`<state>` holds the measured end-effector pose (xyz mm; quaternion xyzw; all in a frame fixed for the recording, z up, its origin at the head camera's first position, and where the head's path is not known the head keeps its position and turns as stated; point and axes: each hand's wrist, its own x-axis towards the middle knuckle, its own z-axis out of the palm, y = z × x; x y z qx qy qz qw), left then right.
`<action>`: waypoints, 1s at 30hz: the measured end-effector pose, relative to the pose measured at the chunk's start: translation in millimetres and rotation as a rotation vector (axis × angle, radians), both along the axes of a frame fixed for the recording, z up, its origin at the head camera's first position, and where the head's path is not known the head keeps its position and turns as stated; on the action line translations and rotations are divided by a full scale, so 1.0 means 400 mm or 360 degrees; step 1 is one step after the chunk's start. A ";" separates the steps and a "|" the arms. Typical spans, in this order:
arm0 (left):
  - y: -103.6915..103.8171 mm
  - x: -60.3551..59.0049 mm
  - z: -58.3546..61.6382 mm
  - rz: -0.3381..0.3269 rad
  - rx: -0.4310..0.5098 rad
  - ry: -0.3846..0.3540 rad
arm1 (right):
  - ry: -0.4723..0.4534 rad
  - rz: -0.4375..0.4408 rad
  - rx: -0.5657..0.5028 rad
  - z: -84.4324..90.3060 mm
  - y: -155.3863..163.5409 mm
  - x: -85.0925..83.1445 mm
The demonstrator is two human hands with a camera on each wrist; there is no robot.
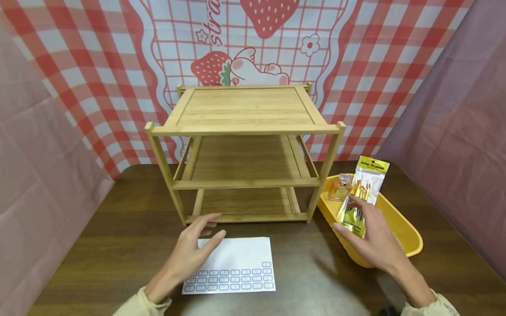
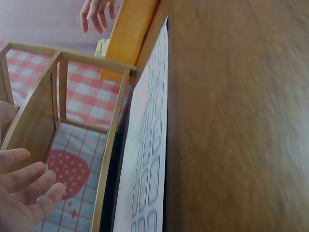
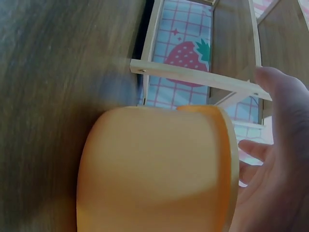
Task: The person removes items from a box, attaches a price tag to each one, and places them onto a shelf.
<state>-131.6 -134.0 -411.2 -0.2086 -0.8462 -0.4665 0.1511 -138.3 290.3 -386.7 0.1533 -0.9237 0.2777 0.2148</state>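
Note:
My right hand [image 1: 373, 235] hovers over a yellow plastic basket [image 1: 403, 228], its thumb and fingers spread apart. Below the fingers, a pack of artist brushes [image 1: 365, 177] with a yellow header leans up in the basket. Beside it in the basket is a small perfume bottle [image 1: 339, 189] with a clear stopper. My left hand [image 1: 191, 248] is held over a white sheet [image 1: 241, 254] printed with rows of small blue boxes, its fingers loosely bent around nothing. In the left wrist view, the right hand [image 2: 98, 13] shows above the basket with fingers hanging down.
A three-tier wooden shelf [image 1: 247, 129] stands at the middle back of the dark wooden table [image 1: 118, 237]. The basket is close to its right front leg. A red-and-white strawberry cloth [image 1: 99, 66] hangs behind, with plain pink cloth [image 1: 39, 153] at the sides.

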 end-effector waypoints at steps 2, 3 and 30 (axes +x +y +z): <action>0.011 -0.004 0.000 -0.0026 0.0040 -0.0029 | -0.0034 -0.0002 -0.0053 0.002 0.004 -0.002; 0.016 -0.006 0.000 -0.0039 0.0059 -0.0038 | -0.0049 0.0000 -0.0083 0.003 0.006 -0.003; 0.112 -0.048 -0.006 -0.0305 0.0239 -0.0180 | -0.0406 -0.0188 -0.0269 0.013 0.075 -0.045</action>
